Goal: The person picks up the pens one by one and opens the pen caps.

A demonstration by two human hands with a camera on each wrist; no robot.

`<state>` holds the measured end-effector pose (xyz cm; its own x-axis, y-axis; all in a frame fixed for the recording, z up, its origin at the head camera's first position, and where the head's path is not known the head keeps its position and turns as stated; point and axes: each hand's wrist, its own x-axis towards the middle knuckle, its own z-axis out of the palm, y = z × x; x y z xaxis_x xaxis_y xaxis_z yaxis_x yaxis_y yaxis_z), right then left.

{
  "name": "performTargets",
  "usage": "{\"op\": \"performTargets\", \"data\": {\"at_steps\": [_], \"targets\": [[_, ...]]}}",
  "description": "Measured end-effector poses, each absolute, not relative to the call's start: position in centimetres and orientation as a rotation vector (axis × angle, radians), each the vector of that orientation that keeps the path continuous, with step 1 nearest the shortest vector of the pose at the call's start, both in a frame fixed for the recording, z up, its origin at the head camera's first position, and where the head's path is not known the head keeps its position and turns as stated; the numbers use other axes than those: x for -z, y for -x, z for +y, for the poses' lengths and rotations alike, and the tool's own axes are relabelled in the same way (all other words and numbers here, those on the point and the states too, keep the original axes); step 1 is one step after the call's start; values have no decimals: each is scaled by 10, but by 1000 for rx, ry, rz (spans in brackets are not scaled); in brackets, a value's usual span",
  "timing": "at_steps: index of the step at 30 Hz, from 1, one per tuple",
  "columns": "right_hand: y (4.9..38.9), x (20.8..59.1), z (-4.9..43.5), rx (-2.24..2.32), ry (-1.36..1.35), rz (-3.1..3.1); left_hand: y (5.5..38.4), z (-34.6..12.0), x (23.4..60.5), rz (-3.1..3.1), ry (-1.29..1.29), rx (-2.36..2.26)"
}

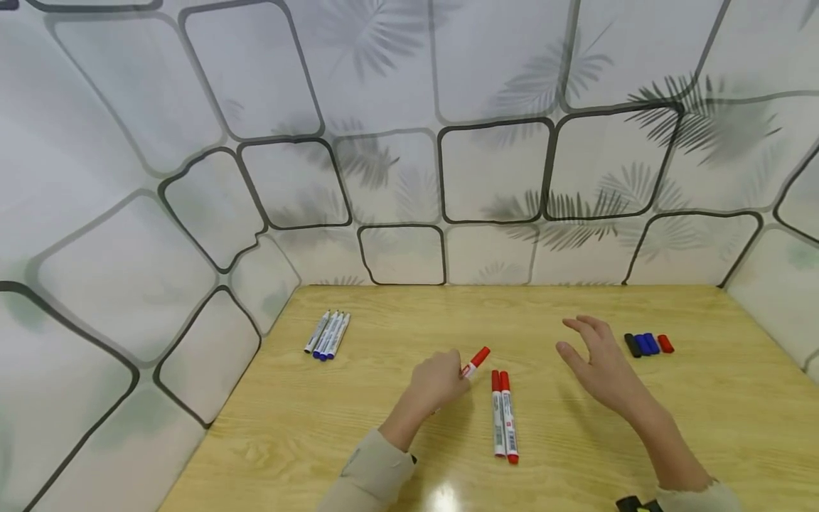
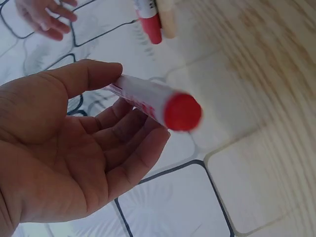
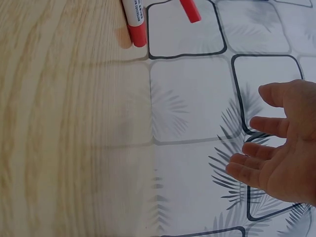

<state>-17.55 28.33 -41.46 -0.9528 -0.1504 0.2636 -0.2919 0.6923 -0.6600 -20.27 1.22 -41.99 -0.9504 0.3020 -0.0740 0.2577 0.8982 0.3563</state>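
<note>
My left hand [image 1: 436,382] pinches a white marker with a red cap [image 1: 478,358] between thumb and fingers, just above the table. In the left wrist view the red end of this marker [image 2: 181,111] points toward the camera. To the right of that hand, two more red-capped markers [image 1: 503,412] lie side by side on the wood, caps away from me. My right hand [image 1: 604,373] hovers over the table right of the pair, fingers spread and relaxed, holding nothing. Its palm and loose fingers [image 3: 252,163] show in the right wrist view.
Several white markers [image 1: 328,334] without caps lie in a row at the back left of the wooden table [image 1: 409,320]. At the back right sit loose caps: a black one [image 1: 633,345], blue ones [image 1: 647,344] and a red one [image 1: 665,344]. Patterned panels [image 1: 397,178] border the table behind and at the sides.
</note>
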Motion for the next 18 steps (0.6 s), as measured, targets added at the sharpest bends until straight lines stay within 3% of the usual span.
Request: {"op": "performTargets", "data": {"at_steps": [18], "targets": [[166,402,258,-1103,-463,-2734,189,-10,392,2859,-753,-925]]}}
